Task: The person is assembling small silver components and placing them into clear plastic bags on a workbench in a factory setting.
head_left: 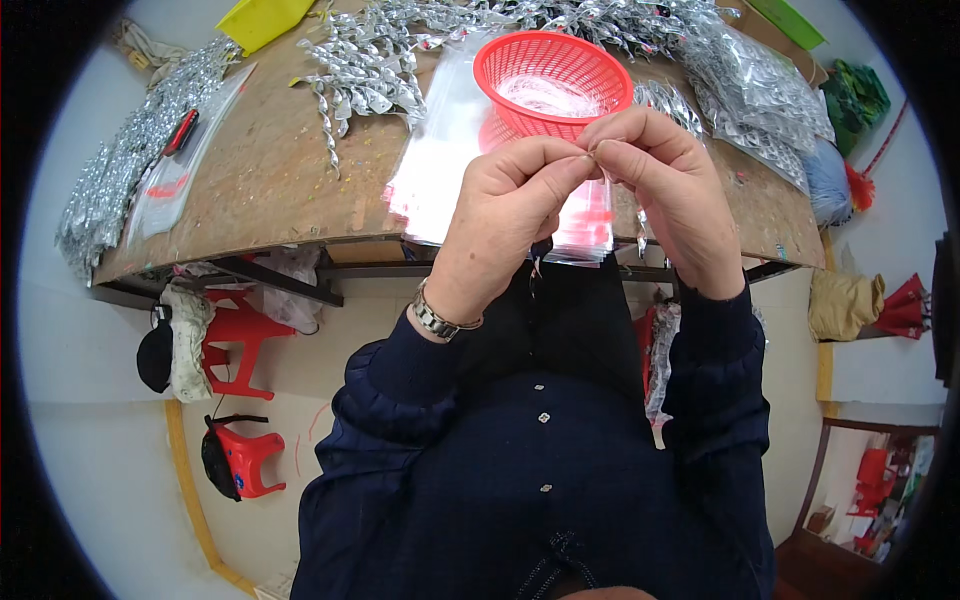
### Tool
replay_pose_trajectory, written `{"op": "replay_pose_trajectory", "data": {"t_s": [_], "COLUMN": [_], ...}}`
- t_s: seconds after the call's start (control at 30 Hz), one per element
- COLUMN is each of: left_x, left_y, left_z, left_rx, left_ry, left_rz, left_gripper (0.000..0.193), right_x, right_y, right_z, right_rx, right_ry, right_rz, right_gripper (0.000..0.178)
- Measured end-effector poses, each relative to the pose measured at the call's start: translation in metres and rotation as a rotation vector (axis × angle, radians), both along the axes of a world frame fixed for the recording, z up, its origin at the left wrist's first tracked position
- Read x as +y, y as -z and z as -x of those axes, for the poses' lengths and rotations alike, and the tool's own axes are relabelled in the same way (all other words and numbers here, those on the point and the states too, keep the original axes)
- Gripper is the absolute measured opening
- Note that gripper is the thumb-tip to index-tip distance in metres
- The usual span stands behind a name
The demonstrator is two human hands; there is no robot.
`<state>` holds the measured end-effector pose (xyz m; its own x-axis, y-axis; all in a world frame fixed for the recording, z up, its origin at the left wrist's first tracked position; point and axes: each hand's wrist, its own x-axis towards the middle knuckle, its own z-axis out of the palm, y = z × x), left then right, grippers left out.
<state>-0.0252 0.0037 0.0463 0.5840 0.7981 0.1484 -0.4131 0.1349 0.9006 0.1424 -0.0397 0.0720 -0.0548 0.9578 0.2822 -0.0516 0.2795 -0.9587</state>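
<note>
My left hand (505, 210) and my right hand (665, 180) meet fingertip to fingertip just in front of the red plastic basket (490, 75). Both are closed in a pinch, thumbs against forefingers. Whatever lies between the fingertips is too small to make out. Inside the basket is a tangle of fine whitish strands (545, 95). Under and before the basket lies a stack of clear plastic bags (440, 160) with pinkish edges, reaching over the table's front edge. A silver twisted strip (642, 225) shows below my right hand, and my left wrist wears a metal watch.
Twisted silver foil garlands (370, 75) cover the back of the wooden table (280, 150). Bagged foil pieces (750, 90) are heaped at the right. Silver tinsel (130, 150) and a red-and-black cutter (182, 132) lie at the left. Red stools (240, 340) stand on the floor.
</note>
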Motion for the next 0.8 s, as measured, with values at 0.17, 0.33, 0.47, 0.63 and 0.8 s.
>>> {"op": "replay_pose_trajectory", "data": {"t_s": [0.17, 0.33, 0.47, 0.63, 0.8], "left_x": [-0.002, -0.002, 0.000, 0.000, 0.001], "left_y": [-0.002, 0.001, 0.005, 0.004, 0.007], "left_z": [0.001, 0.001, -0.004, -0.008, -0.009], "left_rx": [0.096, 0.138, 0.210, 0.284, 0.375], "left_ry": [-0.102, -0.192, -0.308, -0.486, -0.553], "left_rz": [-0.161, -0.294, -0.557, -0.879, -1.130], "left_gripper": [0.015, 0.015, 0.010, 0.005, 0.008], "right_x": [-0.004, -0.006, -0.011, -0.015, -0.016], "right_y": [0.003, 0.002, -0.002, -0.001, 0.001], "right_z": [-0.005, -0.013, -0.017, -0.017, -0.016], "right_rx": [-0.019, -0.210, -0.415, -0.437, -0.453], "right_ry": [0.064, 0.184, 0.197, 0.127, 0.119], "right_rz": [0.010, 0.011, 0.015, 0.062, 0.099], "right_gripper": [0.029, 0.055, 0.071, 0.074, 0.068]}}
